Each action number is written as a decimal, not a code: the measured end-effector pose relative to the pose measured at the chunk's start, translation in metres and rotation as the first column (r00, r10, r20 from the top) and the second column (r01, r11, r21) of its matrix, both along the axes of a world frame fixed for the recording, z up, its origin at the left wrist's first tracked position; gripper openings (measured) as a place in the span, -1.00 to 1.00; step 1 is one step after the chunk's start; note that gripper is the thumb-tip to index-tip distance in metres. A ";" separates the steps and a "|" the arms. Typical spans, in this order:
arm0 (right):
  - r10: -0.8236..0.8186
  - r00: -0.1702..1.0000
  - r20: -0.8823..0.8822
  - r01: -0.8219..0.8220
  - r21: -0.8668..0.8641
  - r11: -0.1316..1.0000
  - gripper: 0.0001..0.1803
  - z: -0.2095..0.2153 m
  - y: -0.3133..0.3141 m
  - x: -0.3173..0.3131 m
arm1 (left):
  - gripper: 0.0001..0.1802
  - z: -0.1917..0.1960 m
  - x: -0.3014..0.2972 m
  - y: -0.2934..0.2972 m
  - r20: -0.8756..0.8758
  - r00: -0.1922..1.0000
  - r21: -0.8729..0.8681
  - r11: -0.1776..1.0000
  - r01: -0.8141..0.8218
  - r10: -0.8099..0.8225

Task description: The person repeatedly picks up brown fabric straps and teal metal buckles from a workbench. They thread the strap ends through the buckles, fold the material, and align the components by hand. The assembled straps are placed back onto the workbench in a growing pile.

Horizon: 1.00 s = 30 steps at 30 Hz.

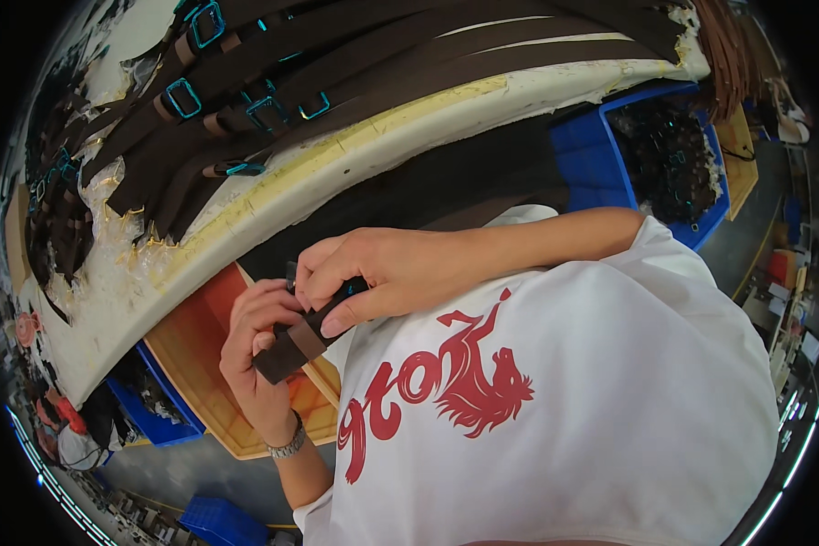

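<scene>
A dark brown belt (pixel 280 361) with a lighter brown keeper loop is held in front of my shirt by both hands. My left hand (pixel 257 332), a metal watch at its wrist, is closed round the belt end from the left, its fingers bent over it. From the right, my right hand (pixel 382 273) pinches the belt close to the left fingertips, thumb beneath and fingers curled above. A bit of blue, apparently on the buckle, shows under the right fingers. The rest of the buckle is hidden by my hands.
A pale worktable (pixel 337 155) with a yellow strip along its edge bears many dark belts (pixel 409 55) and blue-edged buckles (pixel 184 98). A blue crate (pixel 601 159) of dark buckled pieces stands at the right. Below the table are a yellow-orange crate (pixel 211 400) and a blue bin (pixel 168 428).
</scene>
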State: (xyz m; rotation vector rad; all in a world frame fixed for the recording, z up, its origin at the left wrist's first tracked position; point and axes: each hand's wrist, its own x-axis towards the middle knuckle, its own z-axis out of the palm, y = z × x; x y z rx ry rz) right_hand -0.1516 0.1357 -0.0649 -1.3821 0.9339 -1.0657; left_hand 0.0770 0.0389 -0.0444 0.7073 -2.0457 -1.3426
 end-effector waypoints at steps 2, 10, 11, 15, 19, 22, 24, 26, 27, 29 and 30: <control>0.049 0.998 0.033 -0.050 0.028 0.998 -0.78 0.013 0.002 -0.005 | -0.53 -0.012 0.004 0.005 -0.166 0.984 0.216 0.971 0.098 -0.063; 0.150 0.984 0.100 -0.146 -0.051 0.988 -0.77 0.014 0.018 -0.036 | -0.50 -0.025 0.035 -0.017 -0.084 0.989 0.359 0.930 -0.082 0.120; 0.165 0.979 0.116 -0.160 -0.051 0.986 -0.75 0.014 0.020 -0.037 | -0.51 -0.023 0.040 -0.016 -0.018 0.998 0.362 0.930 -0.056 0.068; 0.125 0.992 0.031 -0.122 -0.092 0.988 -0.78 0.010 0.028 -0.036 | -0.54 0.000 0.035 -0.015 0.135 0.966 0.478 0.868 0.133 -0.222; 0.047 0.989 -0.141 -0.073 -0.181 0.981 -0.80 0.011 0.033 -0.035 | -0.54 0.016 0.001 -0.018 0.318 0.770 0.417 0.811 0.409 -0.552; -0.026 0.967 -0.255 -0.021 -0.177 0.984 -0.81 0.009 0.036 -0.037 | -0.60 0.020 -0.011 -0.014 0.366 0.804 0.229 0.883 0.410 -0.469; -0.028 0.974 -0.224 0.018 -0.048 0.999 -0.82 0.009 0.036 -0.037 | -0.67 0.019 -0.014 -0.006 0.385 0.847 0.049 0.924 0.378 -0.367; -0.025 0.995 -0.097 0.041 0.165 0.985 -0.79 0.016 0.034 -0.038 | -0.66 0.013 -0.011 -0.004 0.382 0.863 0.165 0.943 0.289 -0.331; -0.039 0.999 0.006 0.037 0.217 0.975 -0.80 0.012 0.036 -0.037 | -0.65 0.010 -0.008 -0.003 0.384 0.869 0.214 0.946 0.245 -0.312; -0.057 0.984 0.169 0.008 0.276 0.961 -0.79 0.001 0.041 -0.036 | -0.61 0.001 -0.004 -0.002 0.265 0.918 0.393 0.902 0.177 -0.295; -0.057 0.972 0.229 -0.011 0.282 0.959 -0.77 -0.002 0.042 -0.036 | -0.59 -0.006 -0.001 -0.002 0.206 0.939 0.481 0.864 0.148 -0.276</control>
